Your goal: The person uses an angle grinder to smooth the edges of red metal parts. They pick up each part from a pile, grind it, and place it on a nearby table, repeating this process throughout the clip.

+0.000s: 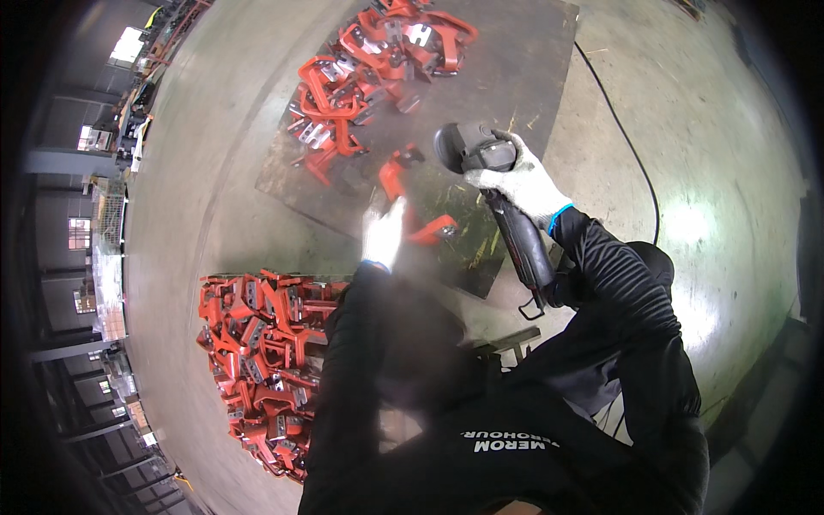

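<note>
In my left hand (384, 232), gloved in white, is a red C-shaped metal bracket (392, 178), its two ends pointing right. The fingers close on its back, and motion smears it somewhat. My right hand (525, 178), also gloved, wraps round the head of a black angle grinder (520, 240). The grinder's round disc and guard (448, 148) face left, a short distance from the bracket and apart from it. The grinder's body slants down toward my right forearm. Whether the disc is spinning, I cannot tell.
A dark flat work surface (481, 94) lies ahead, with a heap of similar red brackets (343, 94) on its far left. Another big pile of red brackets (266, 369) fills the near left. A black cable (631, 137) runs across the concrete floor (712, 146) at right. Shelving (107, 223) lines the far left.
</note>
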`<state>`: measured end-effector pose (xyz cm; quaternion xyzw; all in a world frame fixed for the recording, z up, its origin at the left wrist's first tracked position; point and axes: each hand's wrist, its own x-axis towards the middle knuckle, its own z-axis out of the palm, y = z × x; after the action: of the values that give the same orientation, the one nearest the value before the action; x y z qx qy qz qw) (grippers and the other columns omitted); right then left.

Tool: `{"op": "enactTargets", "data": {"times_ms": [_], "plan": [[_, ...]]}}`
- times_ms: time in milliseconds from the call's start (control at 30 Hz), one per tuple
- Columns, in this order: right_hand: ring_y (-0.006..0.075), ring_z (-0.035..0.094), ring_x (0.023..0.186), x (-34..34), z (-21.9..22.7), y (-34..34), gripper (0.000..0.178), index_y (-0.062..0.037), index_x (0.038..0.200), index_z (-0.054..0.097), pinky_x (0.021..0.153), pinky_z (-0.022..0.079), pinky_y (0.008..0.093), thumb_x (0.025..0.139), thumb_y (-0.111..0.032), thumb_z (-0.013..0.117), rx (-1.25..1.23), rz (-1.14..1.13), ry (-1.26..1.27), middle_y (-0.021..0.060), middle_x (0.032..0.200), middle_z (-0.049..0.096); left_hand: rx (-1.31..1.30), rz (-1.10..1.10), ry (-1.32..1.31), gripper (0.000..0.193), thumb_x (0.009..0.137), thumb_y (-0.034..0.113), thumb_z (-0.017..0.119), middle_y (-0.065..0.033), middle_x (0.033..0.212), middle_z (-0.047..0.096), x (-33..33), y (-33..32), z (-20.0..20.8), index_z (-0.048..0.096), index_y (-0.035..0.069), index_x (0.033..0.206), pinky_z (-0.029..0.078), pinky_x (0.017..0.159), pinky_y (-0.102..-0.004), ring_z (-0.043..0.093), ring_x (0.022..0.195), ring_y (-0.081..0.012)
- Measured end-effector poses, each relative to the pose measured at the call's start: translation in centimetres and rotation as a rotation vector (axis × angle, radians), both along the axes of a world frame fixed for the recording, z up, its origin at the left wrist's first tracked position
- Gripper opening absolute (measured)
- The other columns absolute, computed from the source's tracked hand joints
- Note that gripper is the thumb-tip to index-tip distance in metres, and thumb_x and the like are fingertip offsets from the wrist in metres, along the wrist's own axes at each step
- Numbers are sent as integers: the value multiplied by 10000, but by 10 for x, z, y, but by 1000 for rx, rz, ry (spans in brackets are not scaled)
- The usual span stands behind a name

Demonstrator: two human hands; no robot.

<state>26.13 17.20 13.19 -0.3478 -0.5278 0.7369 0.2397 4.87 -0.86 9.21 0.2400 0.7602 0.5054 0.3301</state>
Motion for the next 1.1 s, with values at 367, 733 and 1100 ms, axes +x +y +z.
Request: {"op": "enactTargets", "data": {"times_ms": [367, 733, 1100], "plan": [[158, 671, 933, -11, -6, 4, 939, -54, 1543, 333, 765, 596, 317, 795, -162, 889, 165, 45, -61, 126, 1233, 636, 59, -73, -273, 429, 973, 300, 676, -116, 1248, 678, 25, 1, 6, 682, -20, 1260, 511, 961, -328, 642, 1117, -191], [169, 663, 920, 4, -47, 17, 936, -26, 1524, 350, 778, 589, 338, 776, -172, 894, 103, 119, -159, 124, 1200, 642, 134, -102, -424, 379, 992, -32, 538, -123, 1230, 688, 6, -19, 6, 591, -28, 1367, 557, 906, -300, 678, 1047, -171], [403, 738, 995, -2, -19, -9, 828, -141, 1512, 450, 855, 579, 413, 801, -282, 849, 961, 68, -405, 248, 1039, 733, 321, 13, -962, 312, 1070, 161, 471, -119, 1202, 681, 33, 4, 10, 609, 6, 1302, 582, 922, -415, 674, 1089, -235]]}}
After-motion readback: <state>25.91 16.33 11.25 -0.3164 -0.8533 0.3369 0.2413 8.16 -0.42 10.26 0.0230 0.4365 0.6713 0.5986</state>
